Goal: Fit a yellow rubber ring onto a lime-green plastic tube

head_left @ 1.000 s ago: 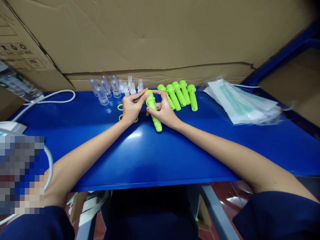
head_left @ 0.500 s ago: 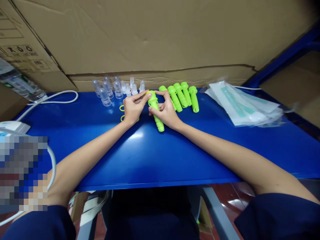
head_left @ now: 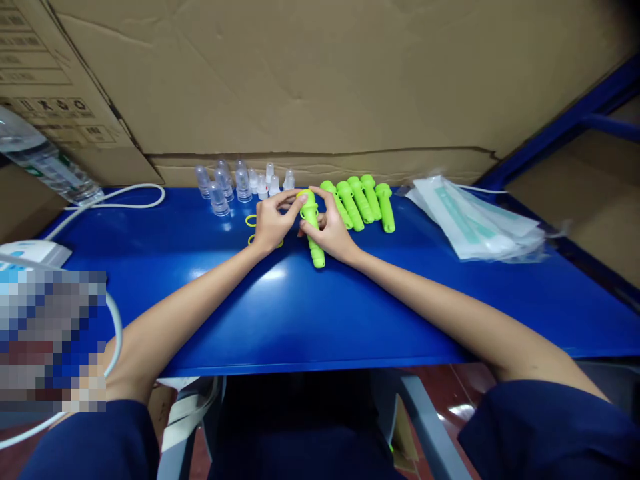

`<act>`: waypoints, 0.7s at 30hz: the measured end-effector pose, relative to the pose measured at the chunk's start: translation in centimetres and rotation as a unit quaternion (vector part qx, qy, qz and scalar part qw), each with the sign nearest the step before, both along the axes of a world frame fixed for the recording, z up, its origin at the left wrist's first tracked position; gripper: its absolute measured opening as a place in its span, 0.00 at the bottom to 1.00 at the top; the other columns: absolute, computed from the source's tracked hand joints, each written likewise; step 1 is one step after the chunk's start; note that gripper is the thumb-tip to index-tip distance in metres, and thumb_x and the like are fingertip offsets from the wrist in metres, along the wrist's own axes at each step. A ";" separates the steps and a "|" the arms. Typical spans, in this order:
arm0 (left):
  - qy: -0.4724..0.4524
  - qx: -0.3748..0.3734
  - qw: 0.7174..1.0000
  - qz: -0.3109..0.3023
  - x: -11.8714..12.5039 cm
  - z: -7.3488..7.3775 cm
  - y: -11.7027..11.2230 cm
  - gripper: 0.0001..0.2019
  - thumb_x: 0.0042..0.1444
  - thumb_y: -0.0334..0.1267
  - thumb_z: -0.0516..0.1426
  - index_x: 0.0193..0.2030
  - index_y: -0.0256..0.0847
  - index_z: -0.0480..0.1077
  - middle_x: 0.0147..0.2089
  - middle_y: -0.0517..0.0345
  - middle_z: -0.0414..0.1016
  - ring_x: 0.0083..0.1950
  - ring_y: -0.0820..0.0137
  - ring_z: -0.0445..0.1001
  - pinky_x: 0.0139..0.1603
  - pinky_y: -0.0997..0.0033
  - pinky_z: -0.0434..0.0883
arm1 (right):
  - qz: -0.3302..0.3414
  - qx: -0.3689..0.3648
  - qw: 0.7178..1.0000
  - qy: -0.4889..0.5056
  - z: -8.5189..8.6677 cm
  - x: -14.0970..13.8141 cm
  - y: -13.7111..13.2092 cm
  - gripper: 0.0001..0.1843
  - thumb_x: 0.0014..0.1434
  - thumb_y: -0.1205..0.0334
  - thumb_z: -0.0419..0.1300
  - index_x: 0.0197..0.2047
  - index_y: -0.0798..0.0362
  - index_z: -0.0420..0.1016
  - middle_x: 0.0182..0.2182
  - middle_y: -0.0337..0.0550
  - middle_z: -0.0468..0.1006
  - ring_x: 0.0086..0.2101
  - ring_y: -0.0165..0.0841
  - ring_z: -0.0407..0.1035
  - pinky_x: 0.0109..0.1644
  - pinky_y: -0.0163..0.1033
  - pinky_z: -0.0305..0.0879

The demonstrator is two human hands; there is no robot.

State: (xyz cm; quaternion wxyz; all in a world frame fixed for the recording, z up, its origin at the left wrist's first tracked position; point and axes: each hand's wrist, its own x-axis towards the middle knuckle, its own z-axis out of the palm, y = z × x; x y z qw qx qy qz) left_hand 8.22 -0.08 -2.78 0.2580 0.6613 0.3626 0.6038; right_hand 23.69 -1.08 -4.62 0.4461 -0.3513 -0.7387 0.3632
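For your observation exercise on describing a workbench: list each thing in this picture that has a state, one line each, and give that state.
Green tube: gripped by both hands, tilted, lower end near the table.
Left hand: fingers pinched at the tube's top.
Right hand: wrapped around the tube.
Row of green tubes: lying side by side.
Clear vials: standing upright.
Yellow rings: lying flat.
Pouches: stacked flat.

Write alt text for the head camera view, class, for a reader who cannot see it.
Both hands, left hand and right hand, hold one green tube over a blue table. Four more green tubes lie in a row just right of it, clear vials stand behind, yellow rings by the left hand, and packets lie far right.
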 end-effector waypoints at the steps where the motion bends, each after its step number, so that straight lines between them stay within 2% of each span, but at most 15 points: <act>1: 0.000 0.004 1.000 0.004 -0.1 0.0 0.1 0.22 0.58 0.56 0.63 0.44 0.37 0.81 0.42 0.49 0.85 0.41 0.65 0.84 0.42 0.70 0.79 | 0.002 -0.003 1.000 -0.006 0.1 -0.1 0.2 0.41 0.63 0.50 0.61 0.69 0.48 0.40 0.27 0.35 0.74 0.26 0.36 0.76 0.30 0.42 0.76; 4: 0.010 0.013 0.999 0.042 -0.2 -0.2 0.4 0.18 0.61 0.55 0.62 0.43 0.40 0.78 0.42 0.51 0.85 0.41 0.67 0.83 0.39 0.72 0.77 | 0.016 -0.001 1.000 -0.022 0.3 -0.6 0.9 0.44 0.63 0.51 0.62 0.71 0.49 0.39 0.28 0.35 0.73 0.27 0.36 0.76 0.31 0.43 0.78; 7: 0.003 0.016 0.998 0.060 -0.3 -0.5 0.7 0.15 0.64 0.52 0.59 0.44 0.41 0.75 0.42 0.53 0.84 0.44 0.68 0.82 0.41 0.73 0.75 | 0.027 0.011 0.999 -0.029 0.5 -1.1 1.5 0.45 0.62 0.53 0.63 0.71 0.48 0.39 0.30 0.36 0.73 0.28 0.36 0.77 0.33 0.44 0.79; 15: -0.023 -0.005 1.000 -0.001 -0.2 -0.9 1.1 0.15 0.61 0.51 0.62 0.43 0.40 0.74 0.42 0.53 0.82 0.44 0.68 0.81 0.46 0.71 0.75 | 0.036 0.004 0.999 -0.002 -0.4 -1.5 1.2 0.44 0.63 0.50 0.62 0.71 0.44 0.37 0.34 0.38 0.75 0.26 0.33 0.75 0.30 0.41 0.77; 21: -0.027 -0.044 0.998 -0.030 -0.2 -1.1 1.5 0.18 0.60 0.52 0.63 0.45 0.39 0.76 0.45 0.51 0.83 0.46 0.66 0.82 0.50 0.69 0.76 | 0.027 0.008 0.999 -0.022 -0.2 -1.2 0.9 0.43 0.64 0.51 0.60 0.73 0.43 0.38 0.33 0.39 0.75 0.29 0.36 0.77 0.32 0.43 0.78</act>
